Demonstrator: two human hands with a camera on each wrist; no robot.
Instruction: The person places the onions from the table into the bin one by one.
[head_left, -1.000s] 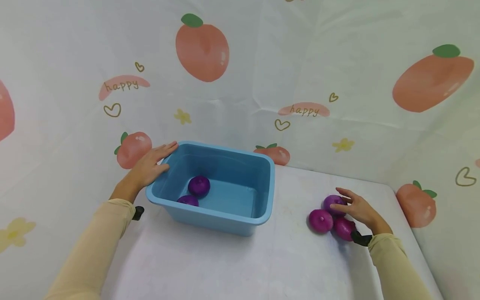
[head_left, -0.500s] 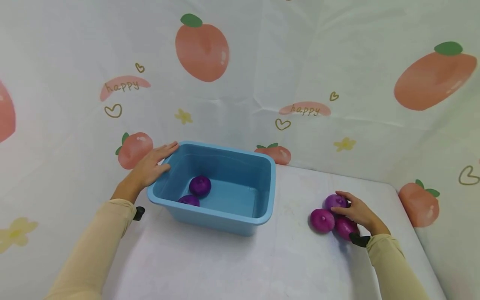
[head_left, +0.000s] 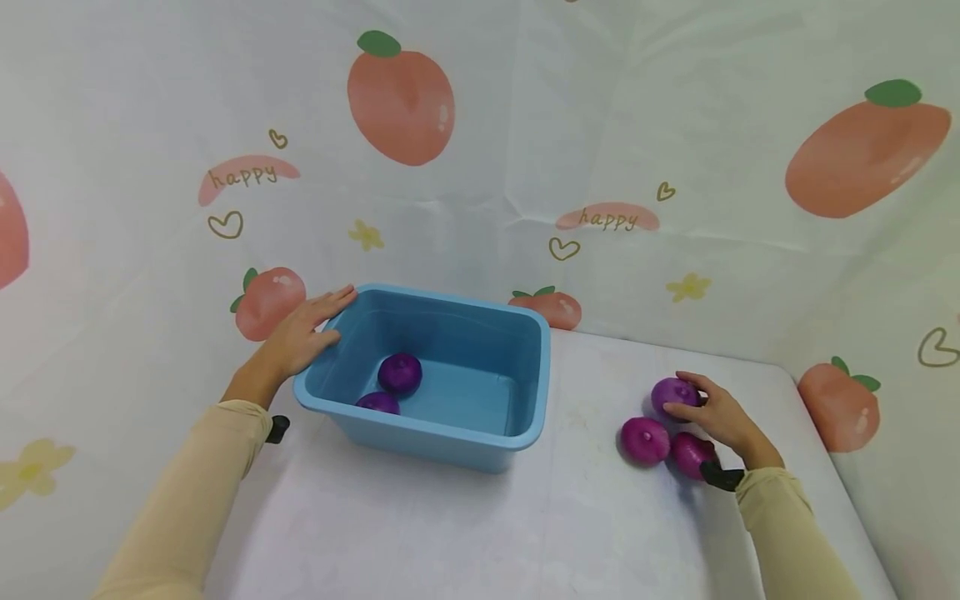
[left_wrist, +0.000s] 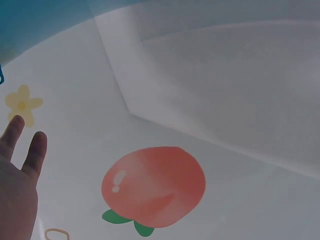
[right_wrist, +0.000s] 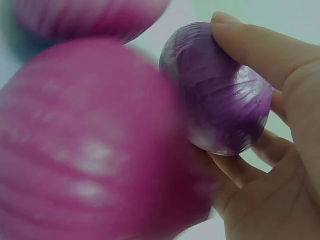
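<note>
On the right of the table my right hand grips a purple onion between thumb and fingers; the right wrist view shows the fingers curled round this onion. Two pinker onions lie close by: one onion to the left and another onion nearer the wrist. My left hand rests on the left rim of a blue plastic basin, its fingers fairly straight. Inside the basin, toward its left end, lie two dark purple onions, a whole one and one partly hidden by the front wall.
A white cloth covers the table. Behind it and at the sides hangs a white curtain printed with fruit, hearts and flowers. The basin stands left of the loose onions, with its front wall facing me.
My right hand has closed its fingers round the purple onion and moved it slightly up and away from the two pinker ones. The left hand and basin have stayed put.
</note>
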